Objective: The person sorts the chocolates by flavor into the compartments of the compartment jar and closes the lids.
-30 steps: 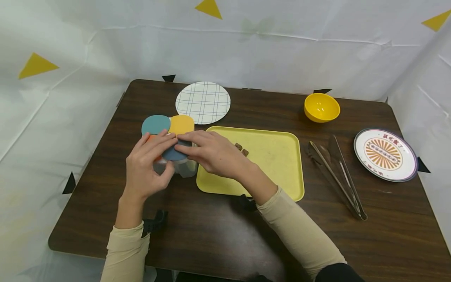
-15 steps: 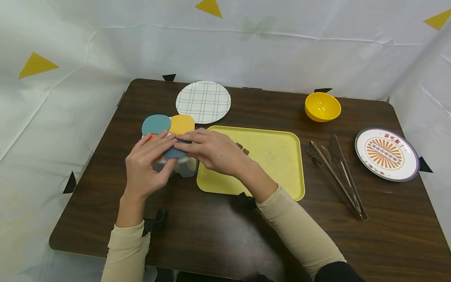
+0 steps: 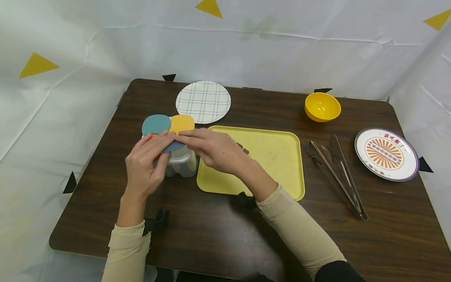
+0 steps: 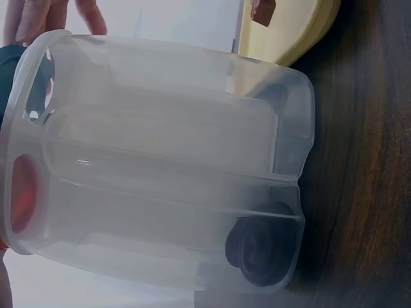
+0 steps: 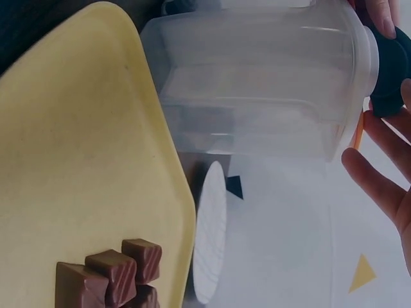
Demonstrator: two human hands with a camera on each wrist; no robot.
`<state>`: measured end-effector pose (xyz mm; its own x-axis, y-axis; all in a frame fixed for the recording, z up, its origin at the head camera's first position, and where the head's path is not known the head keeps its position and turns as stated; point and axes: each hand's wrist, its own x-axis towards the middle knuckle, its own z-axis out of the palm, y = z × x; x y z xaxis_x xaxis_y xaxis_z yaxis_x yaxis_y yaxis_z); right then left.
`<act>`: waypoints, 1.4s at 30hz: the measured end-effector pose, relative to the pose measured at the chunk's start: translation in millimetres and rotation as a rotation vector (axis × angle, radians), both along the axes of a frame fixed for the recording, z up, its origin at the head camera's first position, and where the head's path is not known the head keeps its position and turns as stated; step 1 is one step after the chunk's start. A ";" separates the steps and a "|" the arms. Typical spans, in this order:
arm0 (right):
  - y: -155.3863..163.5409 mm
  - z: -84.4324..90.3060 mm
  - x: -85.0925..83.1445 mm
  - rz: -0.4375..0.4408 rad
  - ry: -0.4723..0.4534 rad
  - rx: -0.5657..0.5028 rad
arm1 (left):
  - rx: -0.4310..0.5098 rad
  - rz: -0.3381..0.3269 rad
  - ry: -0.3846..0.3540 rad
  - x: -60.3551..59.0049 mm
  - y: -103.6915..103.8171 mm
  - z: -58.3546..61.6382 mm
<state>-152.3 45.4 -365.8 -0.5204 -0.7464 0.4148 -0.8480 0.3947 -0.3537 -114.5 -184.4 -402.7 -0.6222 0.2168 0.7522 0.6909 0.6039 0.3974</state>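
A clear container (image 3: 181,166) with several coloured lids stands at the left of the table. Its blue lid (image 3: 173,146) is tilted up at the front, seen dark in the right wrist view. My left hand (image 3: 144,164) pinches this lid, thumb under its front edge and fingers on top. Mostly straight fingers of my right hand (image 3: 220,150) touch the lid from the right side. The teal lid (image 3: 156,124) and yellow lid (image 3: 181,124) lie flat behind; fingers mostly cover an orange one. Dark round pieces (image 4: 263,247) show through one compartment's wall near the bottom.
Beside the container lies a yellow tray (image 3: 275,164) with several chocolate pieces (image 5: 112,273). A checked plate (image 3: 203,102) is behind. To the right are tongs (image 3: 340,178), a yellow bowl (image 3: 322,107) and a patterned plate (image 3: 385,154).
The blue lid's front edge has risen, showing the container's rim beneath. My left thumb has moved up with it, and both hands shifted only slightly.
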 end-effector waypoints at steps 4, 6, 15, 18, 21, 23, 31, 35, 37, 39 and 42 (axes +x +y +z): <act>1.1 -2.1 -0.1 -0.004 -0.011 -0.034 | -0.003 0.011 -0.011 -0.2 0.0 0.6; 1.3 -3.4 -0.3 -0.004 -0.012 -0.051 | -0.005 0.019 -0.017 -0.2 0.2 0.9; 0.8 -5.4 -0.9 -0.006 -0.021 -0.080 | 0.003 0.052 -0.028 -0.8 1.0 0.4; 1.1 -5.3 -0.7 -0.010 -0.028 -0.084 | 0.001 0.064 -0.043 -1.0 1.2 0.7; 1.3 -5.9 -0.4 -0.011 -0.032 -0.090 | 0.000 0.076 -0.056 -0.6 1.4 1.0; 1.4 -6.6 0.0 -0.011 -0.034 -0.094 | 0.001 0.082 -0.059 -0.5 1.6 1.0; 1.8 -6.9 3.0 -0.008 -0.042 -0.103 | 0.006 0.098 -0.053 -0.7 2.5 0.8; 3.4 -7.0 5.4 -0.011 -0.033 -0.108 | 0.007 0.098 -0.049 -0.8 2.8 0.6; 4.5 -7.3 6.5 -0.015 -0.025 -0.110 | 0.007 0.101 -0.047 -0.8 2.9 0.6; 6.1 -7.2 7.5 -0.022 -0.017 -0.110 | 0.007 0.102 -0.045 -0.9 3.0 0.6; 9.6 -7.7 8.8 -0.039 -0.010 -0.113 | 0.008 0.102 -0.046 -0.8 3.0 0.9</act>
